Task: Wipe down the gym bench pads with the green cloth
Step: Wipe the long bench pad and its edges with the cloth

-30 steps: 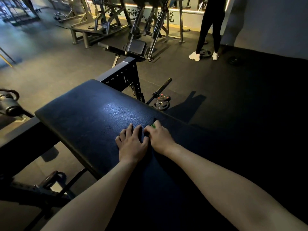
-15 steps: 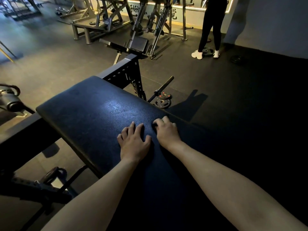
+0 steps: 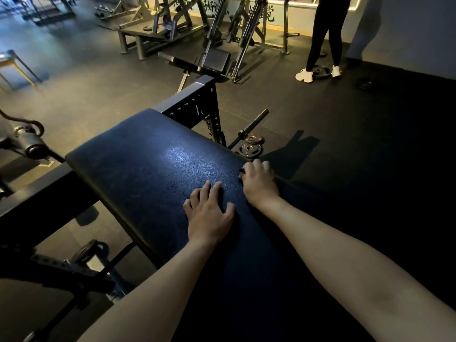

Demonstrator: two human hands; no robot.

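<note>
Flatly, both hands press the pebbled, rounded pad (image 3: 148,169).

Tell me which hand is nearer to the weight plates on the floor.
Right. The right hand sits at the bench pad's far edge, just below the weight plates in view. The left hand lies flat mid-pad, farther away.

I could make out only one piece of writing: large black brush-style Chinese characters painted along the pale far wall (image 3: 271,13), behind the weight machines (image 3: 222,33). The machine frames cut across most of them, and I could not read any character with confidence. I found no readable label, brand or number on the bench pad (image 3: 153,169) or the weight plates (image 3: 250,149).
</note>
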